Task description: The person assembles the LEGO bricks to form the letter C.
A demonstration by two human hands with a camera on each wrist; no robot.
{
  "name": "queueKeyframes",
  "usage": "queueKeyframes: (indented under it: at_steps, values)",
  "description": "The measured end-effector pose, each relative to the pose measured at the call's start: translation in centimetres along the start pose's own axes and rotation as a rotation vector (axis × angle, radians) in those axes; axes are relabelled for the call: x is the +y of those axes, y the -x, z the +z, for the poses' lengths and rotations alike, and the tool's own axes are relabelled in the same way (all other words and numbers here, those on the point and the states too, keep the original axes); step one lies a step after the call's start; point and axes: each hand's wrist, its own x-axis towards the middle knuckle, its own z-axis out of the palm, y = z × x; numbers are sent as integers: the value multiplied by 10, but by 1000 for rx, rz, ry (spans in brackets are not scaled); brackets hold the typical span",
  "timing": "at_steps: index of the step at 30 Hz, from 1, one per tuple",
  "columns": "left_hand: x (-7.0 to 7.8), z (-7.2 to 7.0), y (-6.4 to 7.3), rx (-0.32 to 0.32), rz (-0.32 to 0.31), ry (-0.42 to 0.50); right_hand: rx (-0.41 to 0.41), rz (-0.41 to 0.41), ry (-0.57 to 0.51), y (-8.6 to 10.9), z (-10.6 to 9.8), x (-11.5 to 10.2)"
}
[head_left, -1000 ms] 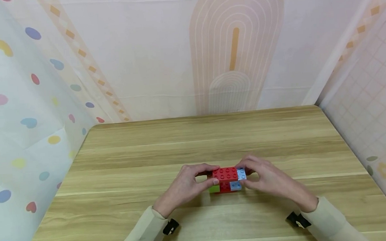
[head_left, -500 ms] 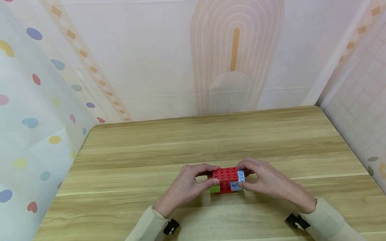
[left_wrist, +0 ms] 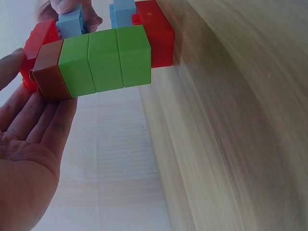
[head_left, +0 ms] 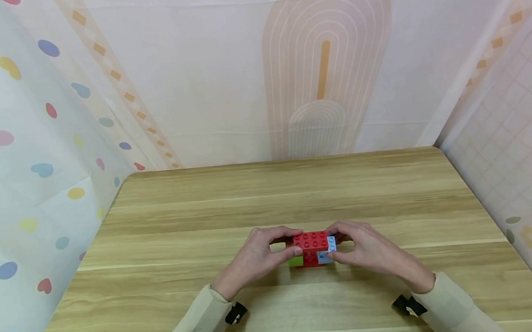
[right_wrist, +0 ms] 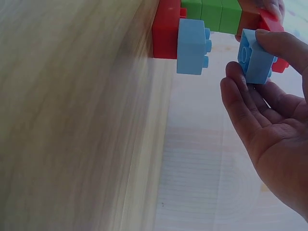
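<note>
A toy building-brick structure stands on the table. Its red base brick (left_wrist: 159, 33) carries a column of green bricks (left_wrist: 105, 61) at the left. A brown brick (left_wrist: 50, 72) tops the column, and an upper red brick (head_left: 310, 240) reaches right from there. My left hand (head_left: 257, 254) pinches the left end of this upper red brick between thumb and fingers. Between thumb and fingers, my right hand (head_left: 365, 246) holds a light blue brick (right_wrist: 259, 57) at the upper red brick's right end, partly under it. Another light blue brick (right_wrist: 191, 46) sits on the base's right end.
The wooden table (head_left: 183, 215) extends around the structure. Patterned cloth (head_left: 198, 79) hangs behind it and at both sides. A black strap (head_left: 235, 313) shows at the left cuff and a second black strap (head_left: 409, 305) at the right cuff.
My right hand has shifted slightly left with its light blue brick, so less of that brick sticks out past the upper red brick. The left hand stays in place.
</note>
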Motion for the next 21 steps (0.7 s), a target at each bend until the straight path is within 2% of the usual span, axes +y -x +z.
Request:
queueKeyframes:
  at_steps: [13,21]
  values:
    - [-2,0,-1,4,34,-6,-9,19,-125,-2,0,-2]
    - [-2,0,-2,2,61,-9,-1,61,-273,-1,2,0]
